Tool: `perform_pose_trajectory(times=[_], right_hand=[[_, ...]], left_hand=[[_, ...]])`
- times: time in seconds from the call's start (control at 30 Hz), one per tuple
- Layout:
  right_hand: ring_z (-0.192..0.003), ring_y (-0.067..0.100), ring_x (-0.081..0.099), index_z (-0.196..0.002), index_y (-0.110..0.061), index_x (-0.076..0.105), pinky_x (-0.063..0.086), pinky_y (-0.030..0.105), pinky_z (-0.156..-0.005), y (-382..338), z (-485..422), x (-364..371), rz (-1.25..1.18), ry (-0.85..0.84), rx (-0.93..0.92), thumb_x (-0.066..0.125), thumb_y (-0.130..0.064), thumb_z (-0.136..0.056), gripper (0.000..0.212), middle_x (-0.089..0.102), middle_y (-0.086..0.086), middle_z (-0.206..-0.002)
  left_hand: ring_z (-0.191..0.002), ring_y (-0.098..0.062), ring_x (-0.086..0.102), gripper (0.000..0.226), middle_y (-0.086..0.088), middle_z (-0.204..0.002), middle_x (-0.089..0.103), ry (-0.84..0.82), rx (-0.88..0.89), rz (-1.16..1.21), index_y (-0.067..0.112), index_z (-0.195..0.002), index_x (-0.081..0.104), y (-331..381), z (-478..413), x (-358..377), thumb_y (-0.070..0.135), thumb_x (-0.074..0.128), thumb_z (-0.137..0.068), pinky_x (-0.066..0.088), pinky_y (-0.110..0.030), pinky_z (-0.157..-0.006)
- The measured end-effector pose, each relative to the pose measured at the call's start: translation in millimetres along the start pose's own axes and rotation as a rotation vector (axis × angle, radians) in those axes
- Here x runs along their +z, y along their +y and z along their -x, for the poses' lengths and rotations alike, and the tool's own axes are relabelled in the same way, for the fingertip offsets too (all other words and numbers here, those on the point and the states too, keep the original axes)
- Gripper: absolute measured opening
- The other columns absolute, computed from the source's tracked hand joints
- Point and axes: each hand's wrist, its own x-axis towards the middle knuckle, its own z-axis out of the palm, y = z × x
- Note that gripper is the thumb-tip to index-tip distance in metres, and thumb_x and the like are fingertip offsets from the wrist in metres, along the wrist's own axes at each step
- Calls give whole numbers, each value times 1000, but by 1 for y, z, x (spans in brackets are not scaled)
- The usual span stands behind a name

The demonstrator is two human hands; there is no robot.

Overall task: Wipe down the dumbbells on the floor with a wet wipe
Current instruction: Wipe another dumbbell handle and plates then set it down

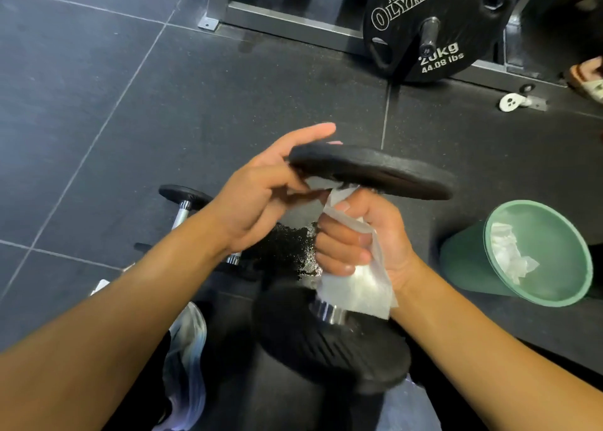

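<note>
We hold the dumbbell (368,172) upright before us, our right hand (359,241) curled tight round its handle through the white wet wipe (359,287), our left hand (261,199) pinching the rim of its top plate, while a second dumbbell (186,197) lies on the floor (228,88) behind our left forearm.

Up at one o'clock, the black weight plate (434,22) reads "JOE WEIDER" over "OLYMPIA" in white, then "20kg" and "44.09 lbs" lower down. The bar end (426,51) through its hub carries a small "20".
</note>
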Motion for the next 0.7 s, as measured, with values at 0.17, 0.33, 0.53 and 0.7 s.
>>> perform_pose_trajectory(times=[0.17,0.33,0.53,0.7], right_hand=[[-32,10,19,-39,-21,41,23,24,-39,-19,4,-1,-111,161,-267,52,-23,-72,34,22,-7,-36],[-33,10,20,-39,-20,42,24,24,-40,-39,9,-9,-145,143,-389,31,-20,-79,42,20,-7,-39],[-29,6,30,-36,-22,39,23,23,-39,-45,13,-4,-88,250,-462,40,-24,-73,37,20,-8,-36],[-32,9,19,-40,-23,29,19,24,-37,-46,7,1,-97,480,-490,49,-25,-67,34,19,-7,-36]], left_hand=[[-115,-37,73,47,-15,-124,77,232,-594,-20,16,-135,66,-23,-6,-7,46,46,-104,52,-62,-105],[-68,-38,76,75,-22,-86,77,106,-889,531,0,-106,72,-33,14,22,70,46,-96,64,-51,-59],[-57,-21,54,41,-3,-63,52,130,-667,636,12,-67,59,-42,13,32,49,61,-82,49,-30,-60],[-55,-16,44,21,4,-61,38,304,-418,721,20,-58,40,-37,10,43,25,58,-68,44,-29,-60]])
